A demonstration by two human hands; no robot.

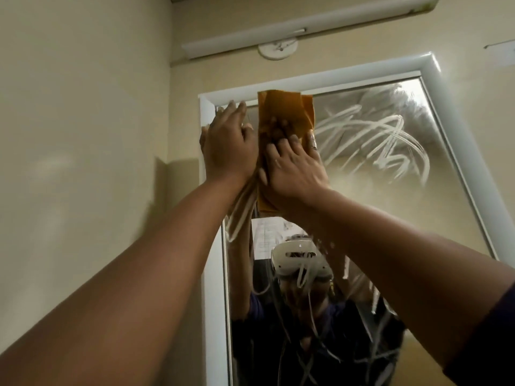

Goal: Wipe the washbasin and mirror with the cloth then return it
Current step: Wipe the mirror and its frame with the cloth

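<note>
both your arms reach up from the lower corners of the frame and meet near the centre, high on the mirror (pixel 390 190). the cloth (pixel 281 112), orange-brown and folded into a tall strip, lies flat on the glass just under the top rail of the white frame (pixel 320 75), toward the mirror's upper left corner.

your right hand (pixel 295 168) lies on the lower half of the cloth, palm to the glass, fingers spread and pressing it flat, not pinching. a ring shows on one finger. your left hand (pixel 227 143) sits just beside it to the left, fingers together and extended, palm flat on the glass by the frame's left upright; its edge touches the cloth's left side. whether it holds any of the cloth, cannot tell.

white soapy streaks (pixel 370 137) loop across the glass right of centre, and more run down the lower part of the mirror. the reflection in the lower middle shows a white headset (pixel 298 259) and raised arms.

above the mirror, upper centre of the frame, a long white light fitting (pixel 306 26) crosses the cream wall (pixel 83 107), with a round white mount (pixel 277 50) just under it. the washbasin is out of view.
</note>
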